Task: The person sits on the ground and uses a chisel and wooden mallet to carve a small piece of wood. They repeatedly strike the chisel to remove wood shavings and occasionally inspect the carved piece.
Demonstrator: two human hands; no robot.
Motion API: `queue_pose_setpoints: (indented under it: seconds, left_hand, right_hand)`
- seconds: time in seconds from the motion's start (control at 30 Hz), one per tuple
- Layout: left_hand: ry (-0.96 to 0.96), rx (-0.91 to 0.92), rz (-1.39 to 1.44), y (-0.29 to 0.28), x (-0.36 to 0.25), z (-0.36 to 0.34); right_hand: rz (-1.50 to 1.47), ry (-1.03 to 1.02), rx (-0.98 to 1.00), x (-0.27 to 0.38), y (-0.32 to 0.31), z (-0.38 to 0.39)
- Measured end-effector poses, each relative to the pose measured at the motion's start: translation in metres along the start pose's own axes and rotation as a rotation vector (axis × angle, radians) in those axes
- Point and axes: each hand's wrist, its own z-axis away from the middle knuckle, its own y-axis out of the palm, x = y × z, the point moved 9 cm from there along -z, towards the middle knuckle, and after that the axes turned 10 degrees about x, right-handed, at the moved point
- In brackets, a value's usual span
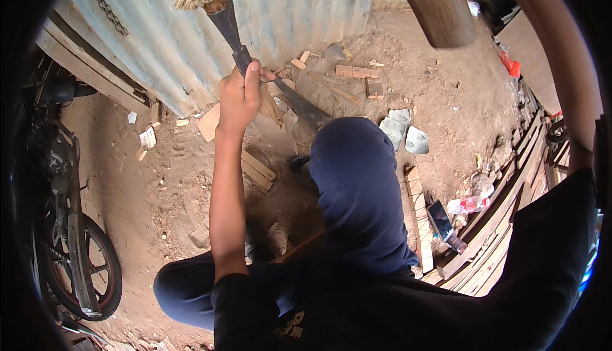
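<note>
My left hand (240, 96) is wrapped round the shaft of a long dark metal chisel. The chisel (224, 25) slants from the upper left, where its wooden end is frayed like a brush, down to a broad blade near my raised knee. My right arm (554, 39) is lifted along the right side, and its hand lies beyond the upper edge. Close to that arm hangs a thick wooden mallet head (440, 10), smeared by motion; its grip does not show. Beneath the chisel are wood pieces (258, 169), partly hidden by my leg.
A corrugated metal sheet (280, 13) stands ahead. A motorcycle wheel (95, 268) is at the left. Small cut blocks (357, 72) and grey lumps (398, 128) lie on the dirt. To the right are stacked planks (491, 243), a phone (440, 219) and a plastic bottle (468, 205).
</note>
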Motion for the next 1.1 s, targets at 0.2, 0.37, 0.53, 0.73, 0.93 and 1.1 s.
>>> queue_pose_setpoints:
  seconds: [0.2,0.37,0.53,0.73,0.93,1.1]
  left_hand:
    - [-0.054,0.054,-0.013,0.002,0.01,0.003]
    - [0.006,-0.023,0.042,-0.013,0.018,0.004]
    - [-0.029,-0.002,0.064,-0.008,0.021,0.003]
    - [-0.023,0.107,-0.012,0.008,0.015,0.003]
    - [-0.046,0.118,0.012,0.003,0.021,0.003]
    - [-0.04,0.115,0.028,0.006,0.019,0.002]
  right_hand:
    - [-0.033,0.341,0.462,-0.026,0.036,0.003]
    - [-0.036,0.034,-0.025,-0.009,0.0,0.005]
    - [-0.143,-0.074,-0.187,-0.007,-0.005,-0.005]
    - [0.079,0.41,0.297,-0.047,0.042,-0.006]
    - [0.05,0.21,0.077,-0.032,0.023,-0.002]
    - [-0.071,0.388,0.034,-0.032,0.024,0.0]
